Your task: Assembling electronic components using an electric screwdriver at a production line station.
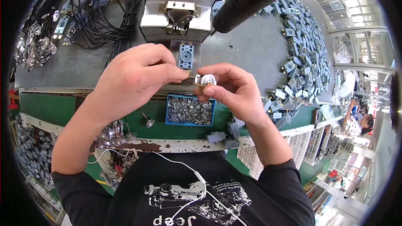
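Observation:
My right hand (234, 90) pinches a small round silvery metal disc (208, 80) between thumb and fingers. A thin dark wire (190, 82) runs from the disc toward my left hand (140, 73), whose thumb and forefinger are closed on its end; their tips partly hide it. Just beyond my fingers, a grey-blue rectangular block (186, 54) with a round centre and brass-coloured tabs lies below the press machine (181, 14). Nearer to me, under my hands, sits a blue tray (168, 122) of small metal parts.
Black wires (104, 29) with metal discs (35, 46) lie at far left. Many grey-blue blocks (299, 46) cover the right of the metal table (247, 42). A thick black tube (251, 0) slants overhead. More discs (115, 134) and blocks (226, 136) rest near the front edge.

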